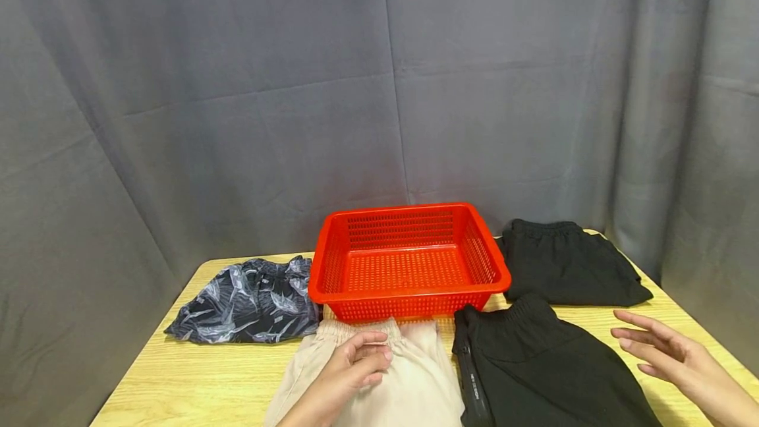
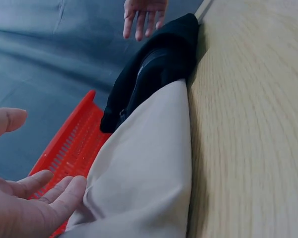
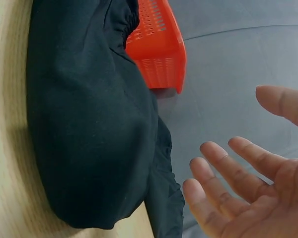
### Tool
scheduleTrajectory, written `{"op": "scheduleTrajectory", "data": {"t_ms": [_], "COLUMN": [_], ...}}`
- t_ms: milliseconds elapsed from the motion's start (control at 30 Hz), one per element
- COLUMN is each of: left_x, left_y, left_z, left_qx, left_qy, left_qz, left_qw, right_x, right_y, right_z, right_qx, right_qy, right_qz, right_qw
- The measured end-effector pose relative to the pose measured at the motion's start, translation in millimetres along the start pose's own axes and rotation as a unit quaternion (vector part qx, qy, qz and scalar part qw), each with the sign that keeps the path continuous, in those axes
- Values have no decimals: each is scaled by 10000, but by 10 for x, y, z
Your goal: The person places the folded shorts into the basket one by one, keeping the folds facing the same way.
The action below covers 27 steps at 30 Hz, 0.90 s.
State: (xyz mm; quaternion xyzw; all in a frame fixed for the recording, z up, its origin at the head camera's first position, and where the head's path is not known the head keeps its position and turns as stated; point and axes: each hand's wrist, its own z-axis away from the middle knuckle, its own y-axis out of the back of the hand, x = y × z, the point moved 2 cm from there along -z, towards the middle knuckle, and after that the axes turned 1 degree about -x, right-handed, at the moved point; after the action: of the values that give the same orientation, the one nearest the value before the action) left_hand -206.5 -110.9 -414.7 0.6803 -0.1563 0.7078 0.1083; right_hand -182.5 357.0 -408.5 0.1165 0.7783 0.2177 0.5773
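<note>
Seemingly little is done: around the red perforated plastic basket [image 1: 404, 307], none inside, lie a leaf-printed dark cloth garment [image 1: 255, 305] at nine o'clock, beige cloth trousers [image 1: 418, 387] at six, black cloth trousers [image 1: 545, 361] at five, a folded black garment [image 1: 563, 267] at three. The left hand [image 1: 356, 371] and right hand [image 1: 670, 354] are relaxed, gripping nothing. Five o'clock's pale lettering [image 1: 474, 386] is unreadably small.

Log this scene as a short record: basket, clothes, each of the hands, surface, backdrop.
Basket: red, behind the beige garment
Left of basket: patterned garment
In front: beige garment
Front right: near black garment
Back right: far black garment
Left hand: over the beige garment, fingers relaxed; contact unclear
Right hand: raised beside the near black garment, holding nothing
Surface: wood-grain table
Backdrop: grey curtain
</note>
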Motion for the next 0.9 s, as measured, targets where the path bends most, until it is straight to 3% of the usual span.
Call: {"op": "scheduleTrajectory", "data": {"t_ms": [200, 433, 600, 900], "left_x": [-57, -106, -108, -122], "left_y": [-121, -228, -291, -415], "left_z": [-31, -53, -56, -138], "left_qx": [-68, -128, -121, -184], "left_qy": [68, 140, 197, 271], "left_qz": [157, 200, 252, 306], "left_qw": [9998, 9996, 9994, 9990], "right_x": [71, 157, 206, 214], "right_y": [-4, -22, -12, -3], "right_z": [14, 45, 60, 58], "right_qx": [-145, -376, -425, -372], "right_qy": [-282, 118, 149, -213], "right_qz": [-172, -203, -226, -18], "right_qw": [9993, 9990, 9987, 9991]}}
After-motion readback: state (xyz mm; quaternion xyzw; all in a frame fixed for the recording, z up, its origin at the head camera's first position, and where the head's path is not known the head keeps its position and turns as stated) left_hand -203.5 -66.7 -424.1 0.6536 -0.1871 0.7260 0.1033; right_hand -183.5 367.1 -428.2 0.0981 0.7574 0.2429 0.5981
